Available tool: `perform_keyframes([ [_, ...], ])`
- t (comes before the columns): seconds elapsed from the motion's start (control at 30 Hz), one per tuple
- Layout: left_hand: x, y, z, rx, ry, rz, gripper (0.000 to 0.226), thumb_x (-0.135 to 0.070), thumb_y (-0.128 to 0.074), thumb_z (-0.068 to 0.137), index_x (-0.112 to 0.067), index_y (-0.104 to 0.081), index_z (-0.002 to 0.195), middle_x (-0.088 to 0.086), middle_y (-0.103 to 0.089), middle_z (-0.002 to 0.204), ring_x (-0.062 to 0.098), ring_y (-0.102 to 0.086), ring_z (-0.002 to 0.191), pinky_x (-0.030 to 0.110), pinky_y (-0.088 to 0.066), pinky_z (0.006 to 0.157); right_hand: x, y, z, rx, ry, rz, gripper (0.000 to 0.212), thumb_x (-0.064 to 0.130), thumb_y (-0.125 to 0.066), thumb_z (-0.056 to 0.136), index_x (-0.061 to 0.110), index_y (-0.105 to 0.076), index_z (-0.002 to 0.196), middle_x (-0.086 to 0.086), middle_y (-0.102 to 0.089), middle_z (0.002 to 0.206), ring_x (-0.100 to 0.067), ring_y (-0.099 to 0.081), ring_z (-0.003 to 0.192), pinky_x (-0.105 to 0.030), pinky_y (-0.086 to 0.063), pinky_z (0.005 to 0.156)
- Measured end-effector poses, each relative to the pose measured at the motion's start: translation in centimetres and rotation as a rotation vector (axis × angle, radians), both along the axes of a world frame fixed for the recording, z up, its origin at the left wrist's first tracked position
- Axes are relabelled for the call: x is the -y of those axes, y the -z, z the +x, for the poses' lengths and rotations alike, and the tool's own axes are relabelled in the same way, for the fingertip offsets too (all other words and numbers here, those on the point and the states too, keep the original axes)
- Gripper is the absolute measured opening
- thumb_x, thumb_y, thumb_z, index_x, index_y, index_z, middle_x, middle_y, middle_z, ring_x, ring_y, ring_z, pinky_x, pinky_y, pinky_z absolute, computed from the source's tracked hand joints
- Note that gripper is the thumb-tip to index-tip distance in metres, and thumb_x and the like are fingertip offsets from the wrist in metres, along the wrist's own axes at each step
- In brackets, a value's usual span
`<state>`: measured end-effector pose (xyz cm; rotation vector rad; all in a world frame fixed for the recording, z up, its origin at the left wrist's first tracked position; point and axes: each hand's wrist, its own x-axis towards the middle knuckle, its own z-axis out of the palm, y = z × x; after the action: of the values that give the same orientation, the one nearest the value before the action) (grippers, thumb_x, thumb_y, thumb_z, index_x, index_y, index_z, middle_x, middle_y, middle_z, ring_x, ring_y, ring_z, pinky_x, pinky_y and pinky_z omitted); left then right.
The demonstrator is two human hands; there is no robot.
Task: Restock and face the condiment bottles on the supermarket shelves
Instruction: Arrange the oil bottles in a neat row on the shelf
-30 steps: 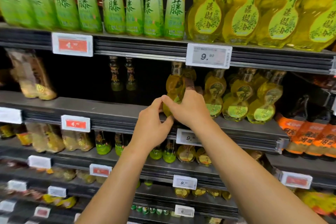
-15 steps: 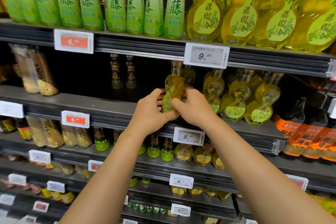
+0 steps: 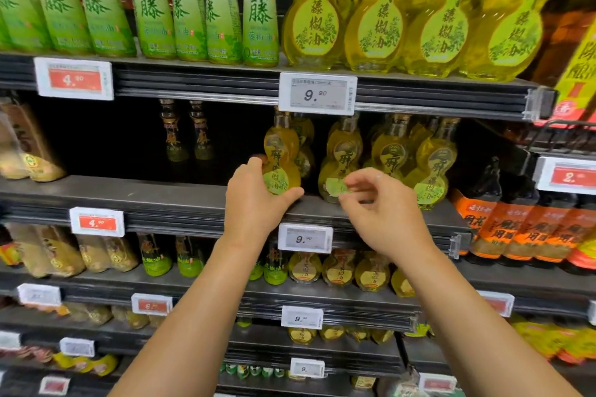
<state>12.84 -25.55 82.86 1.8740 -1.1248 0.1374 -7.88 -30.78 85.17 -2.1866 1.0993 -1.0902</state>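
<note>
A gourd-shaped bottle of yellow oil with a green label (image 3: 281,160) stands at the front edge of the second shelf (image 3: 154,195). My left hand (image 3: 254,200) grips its lower half, thumb under the label and fingers round its left side. Just to the right stands a second gourd bottle (image 3: 342,156). My right hand (image 3: 383,206) is in front of it, fingers loosely curled, with the fingertips at its lower label and not wrapped round it. More of the same bottles (image 3: 433,164) line the shelf to the right.
Two slim dark bottles (image 3: 185,135) stand far back in a dark gap left of my hands. Tall green bottles (image 3: 151,10) and large gourd bottles (image 3: 380,10) fill the shelf above. White price tags (image 3: 317,94) hang on the shelf edges. Orange-labelled bottles (image 3: 516,229) stand at right.
My right hand has let go of the first gourd bottle and moved right to the neighbouring one. The left hand keeps hold of the first bottle, which now stands with its label facing out.
</note>
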Motion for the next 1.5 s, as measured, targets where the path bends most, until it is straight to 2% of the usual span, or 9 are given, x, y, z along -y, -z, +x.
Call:
perform_keyframes([
  [0.1,0.3,0.1,-0.6,0.018,-0.031,-0.009,0.076,-0.060,-0.088,0.066,-0.011,-0.057,0.116,0.006,-0.061,0.106,0.024,-0.059,0.099,0.035,-0.051,0.079,1.3,0.4,-3.0,0.146,0.203,-0.093,0.019,0.023,-0.070,0.087,0.030,-0.065,0.103,0.013,-0.067,0.094,0.001,-0.064,0.083,-0.010,-0.050,0.067],
  [0.23,0.8,0.3,-0.8,0.021,-0.064,-0.010,0.080,-0.062,-0.087,0.065,-0.007,-0.057,0.115,0.003,-0.050,0.101,0.020,-0.052,0.091,0.030,-0.042,0.073,3.8,1.0,-6.4,0.221,0.459,-0.121,0.045,0.024,-0.071,0.082,0.019,-0.056,0.124,-0.002,-0.050,0.118,-0.024,-0.058,0.104,-0.043,-0.052,0.094],
  [0.3,1.0,0.2,-1.0,0.021,-0.078,-0.004,0.083,-0.062,-0.087,0.065,-0.005,-0.058,0.116,0.005,-0.049,0.101,0.024,-0.053,0.093,0.030,-0.041,0.074,4.9,1.3,-7.3,0.183,0.473,-0.044,0.066,0.028,-0.074,0.082,0.013,-0.047,0.140,-0.012,-0.046,0.132,-0.032,-0.050,0.123,-0.044,-0.043,0.109],
  [0.43,1.5,-0.2,-1.2,-0.003,-0.085,0.045,0.088,-0.063,-0.086,0.065,-0.001,-0.056,0.119,0.012,-0.052,0.108,0.028,-0.055,0.098,0.029,-0.042,0.075,5.9,1.7,-7.3,0.061,0.370,0.125,0.094,0.040,-0.079,0.082,0.010,-0.028,0.156,-0.016,-0.043,0.151,-0.033,-0.045,0.138,-0.044,-0.040,0.114],
  [0.63,1.7,-0.4,-1.7,0.011,-0.100,0.071,0.082,-0.064,-0.084,0.067,0.000,-0.061,0.111,0.004,-0.042,0.099,0.016,-0.042,0.085,0.029,-0.039,0.072,6.7,1.4,-7.2,0.012,0.346,0.152,0.085,0.035,-0.075,0.087,0.007,-0.032,0.153,-0.016,-0.053,0.143,-0.035,-0.054,0.130,-0.047,-0.047,0.107],
  [0.93,2.0,-0.2,-2.6,0.019,-0.088,0.050,0.088,-0.068,-0.084,0.065,-0.001,-0.061,0.117,0.011,-0.053,0.110,0.020,-0.048,0.088,0.028,-0.043,0.074,6.8,1.6,-7.0,-0.020,0.365,0.102,0.088,0.037,-0.073,0.090,0.003,-0.027,0.156,-0.019,-0.052,0.141,-0.037,-0.056,0.125,-0.045,-0.051,0.102],
  [1.1,2.2,0.0,-2.6,-0.003,-0.090,0.042,0.090,-0.066,-0.085,0.064,0.000,-0.060,0.120,0.011,-0.051,0.110,0.028,-0.056,0.100,0.029,-0.043,0.077,6.7,2.1,-6.8,-0.045,0.385,0.051,0.084,0.037,-0.072,0.092,-0.002,-0.030,0.154,-0.021,-0.046,0.142,-0.037,-0.054,0.124,-0.029,-0.041,0.092],
  [1.27,2.5,0.2,-2.4,-0.001,-0.115,0.037,0.090,-0.068,-0.085,0.063,-0.001,-0.059,0.117,0.002,-0.040,0.101,0.015,-0.041,0.089,0.029,-0.040,0.075,6.7,2.2,-6.8,-0.048,0.387,0.045,0.085,0.037,-0.071,0.093,-0.002,-0.028,0.155,-0.021,-0.045,0.144,-0.037,-0.052,0.128,-0.034,-0.043,0.098],
  [1.5,2.6,0.4,-2.4,-0.032,-0.098,0.030,0.094,-0.070,-0.083,0.063,-0.004,-0.056,0.125,-0.001,-0.037,0.104,0.016,-0.042,0.091,0.032,-0.042,0.074,6.7,2.4,-6.7,-0.050,0.393,0.049,0.086,0.037,-0.071,0.093,0.000,-0.026,0.156,-0.019,-0.044,0.145,-0.037,-0.051,0.129,-0.036,-0.044,0.098],
])
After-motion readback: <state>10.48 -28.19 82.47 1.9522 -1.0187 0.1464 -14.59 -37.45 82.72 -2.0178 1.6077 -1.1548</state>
